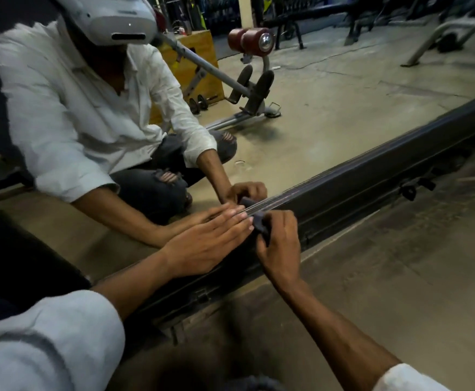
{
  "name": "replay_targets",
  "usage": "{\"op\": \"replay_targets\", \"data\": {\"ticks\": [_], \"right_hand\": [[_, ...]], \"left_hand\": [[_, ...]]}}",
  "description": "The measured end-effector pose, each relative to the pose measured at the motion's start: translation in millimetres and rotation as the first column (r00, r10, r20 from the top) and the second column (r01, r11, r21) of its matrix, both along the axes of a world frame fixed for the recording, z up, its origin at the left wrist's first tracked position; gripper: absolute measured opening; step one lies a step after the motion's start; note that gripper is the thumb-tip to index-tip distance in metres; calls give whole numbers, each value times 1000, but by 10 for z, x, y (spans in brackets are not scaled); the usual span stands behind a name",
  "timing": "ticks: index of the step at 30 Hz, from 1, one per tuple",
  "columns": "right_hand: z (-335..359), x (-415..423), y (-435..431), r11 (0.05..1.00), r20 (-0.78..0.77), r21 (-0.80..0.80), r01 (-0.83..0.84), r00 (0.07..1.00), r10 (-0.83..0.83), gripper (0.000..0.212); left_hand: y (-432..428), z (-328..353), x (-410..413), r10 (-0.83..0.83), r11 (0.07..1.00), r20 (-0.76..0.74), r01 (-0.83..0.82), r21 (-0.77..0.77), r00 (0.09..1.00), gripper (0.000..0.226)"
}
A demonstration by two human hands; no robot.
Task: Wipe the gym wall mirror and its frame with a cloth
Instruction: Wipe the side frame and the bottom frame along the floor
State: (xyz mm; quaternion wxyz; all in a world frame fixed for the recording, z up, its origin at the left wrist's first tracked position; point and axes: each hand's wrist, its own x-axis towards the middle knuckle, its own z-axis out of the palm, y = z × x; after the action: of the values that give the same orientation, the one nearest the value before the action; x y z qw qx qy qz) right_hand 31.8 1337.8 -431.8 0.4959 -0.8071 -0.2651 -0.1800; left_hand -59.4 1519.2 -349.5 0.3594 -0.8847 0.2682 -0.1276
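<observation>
Pressing the left hand (210, 245) flat, fingers straight and close together, fingertips touching the top edge of the long dark metal mirror frame (371, 176) right at the glass line. Gripping a small crumpled dark grey cloth (259, 221) in the right hand (281, 238), fingers and thumb curled round it, and holding it against that same top edge, just beside the left fingertips. Reaching in from below with both forearms bare, a rolled pale left sleeve (47, 342) at the lower left corner and a white right cuff (405, 379) at the lower right. Following the frame diagonally from lower left to upper right, low against the tan concrete floor (400, 277), past small black brackets (408, 190) on its lower side. Looking into the large wall mirror (329, 94) directly above the frame and seeing there both hands doubled at the glass, a crouching reflected figure in a white shirt (75, 108) and torn dark jeans (157, 190), and a light grey headset (112, 18) over the head. Seeing further back in the reflection a gym bench with maroon roller pads (251, 38), a wooden box (194, 60) and small dark dumbbells (199, 101) on the floor beside it.
</observation>
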Motion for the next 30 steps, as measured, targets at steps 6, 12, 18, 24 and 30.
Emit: {"op": "replay_targets", "data": {"ticks": [6, 12, 18, 24, 30], "right_hand": [[56, 174, -117, 981, -204, 51, 187, 964, -173, 28], [317, -76, -16, 997, -97, -75, 6, 995, -13, 33], [512, 526, -383, 987, -80, -116, 111, 989, -121, 28], [520, 569, -475, 946, 116, -305, -114, 981, 155, 43], [395, 1038, -779, 987, 81, -159, -23, 996, 36, 39]], "left_hand": [[87, -54, -19, -43, 998, -4, 43, -48, 999, 62], [102, -76, -8, -45, 997, 21, 46, -66, 999, 63], [50, 2, -17, -48, 993, 46, 52, -104, 998, 73], [13, 37, -20, 9, 997, -11, -10, -74, 1000, 72], [18, 12, -13, 23, 999, 24, -24, 41, 999, 67]]}}
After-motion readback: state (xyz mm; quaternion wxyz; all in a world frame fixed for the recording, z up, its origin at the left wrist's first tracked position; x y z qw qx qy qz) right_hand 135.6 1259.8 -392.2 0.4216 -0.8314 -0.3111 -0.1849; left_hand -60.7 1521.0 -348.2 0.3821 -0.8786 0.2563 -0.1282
